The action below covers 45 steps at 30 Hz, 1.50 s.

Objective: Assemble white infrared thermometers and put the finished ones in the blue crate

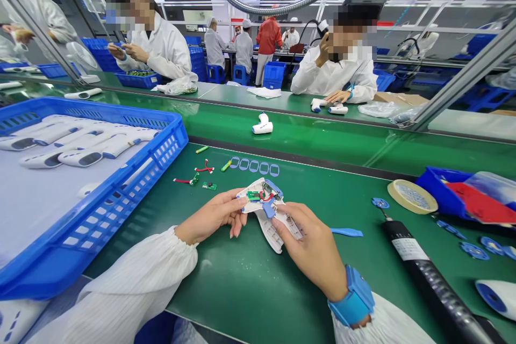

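An opened white thermometer housing (pixel 269 232), gun-shaped, is held above the green work mat, its inside facing up. Within its head sit a small green circuit board (pixel 253 195), red wires and a blue trigger piece (pixel 268 209). My left hand (pixel 223 211) pinches the left edge of the head between thumb and fingers. At the handle side, my right hand (pixel 312 239) is closed on the housing, with thumb and forefinger close by the blue piece. The right palm hides part of the handle. Beyond the hands lie blue frame pieces (pixel 253 165) in a row.
To the left stands a blue basket (pixel 177 129) with white housings. Small boards (pixel 209 186) and red wires (pixel 205 167) lie ahead. A black electric screwdriver (pixel 423 269), blue pry tool (pixel 347 232) and round tray of screws (pixel 411 196) are right. Co-workers sit across the green conveyor belt (pixel 330 137).
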{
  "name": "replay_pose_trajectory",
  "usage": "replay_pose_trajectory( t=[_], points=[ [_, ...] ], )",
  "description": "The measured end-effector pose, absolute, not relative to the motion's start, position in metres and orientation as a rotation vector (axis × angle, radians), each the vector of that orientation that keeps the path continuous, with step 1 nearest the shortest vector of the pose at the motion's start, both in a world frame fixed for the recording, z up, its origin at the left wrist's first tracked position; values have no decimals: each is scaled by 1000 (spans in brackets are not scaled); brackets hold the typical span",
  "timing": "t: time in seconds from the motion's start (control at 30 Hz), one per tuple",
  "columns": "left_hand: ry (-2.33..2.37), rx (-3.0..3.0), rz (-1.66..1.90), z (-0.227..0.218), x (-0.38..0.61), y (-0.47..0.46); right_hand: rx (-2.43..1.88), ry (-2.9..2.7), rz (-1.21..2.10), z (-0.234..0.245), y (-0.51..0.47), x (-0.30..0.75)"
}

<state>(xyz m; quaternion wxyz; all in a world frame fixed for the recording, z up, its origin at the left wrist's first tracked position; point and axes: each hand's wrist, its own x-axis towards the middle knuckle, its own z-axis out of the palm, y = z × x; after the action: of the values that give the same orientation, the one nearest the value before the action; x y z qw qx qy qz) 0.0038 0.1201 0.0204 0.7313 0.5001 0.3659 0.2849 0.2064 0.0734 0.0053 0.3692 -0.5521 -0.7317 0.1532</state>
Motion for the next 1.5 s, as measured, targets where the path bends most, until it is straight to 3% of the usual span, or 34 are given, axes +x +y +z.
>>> replay_pose_trajectory(
  t=[1.5],
  points=[
    [867, 1038, 701, 26, -1, 124, -1233, -1863, 445, 8, 70, 204]
  ],
)
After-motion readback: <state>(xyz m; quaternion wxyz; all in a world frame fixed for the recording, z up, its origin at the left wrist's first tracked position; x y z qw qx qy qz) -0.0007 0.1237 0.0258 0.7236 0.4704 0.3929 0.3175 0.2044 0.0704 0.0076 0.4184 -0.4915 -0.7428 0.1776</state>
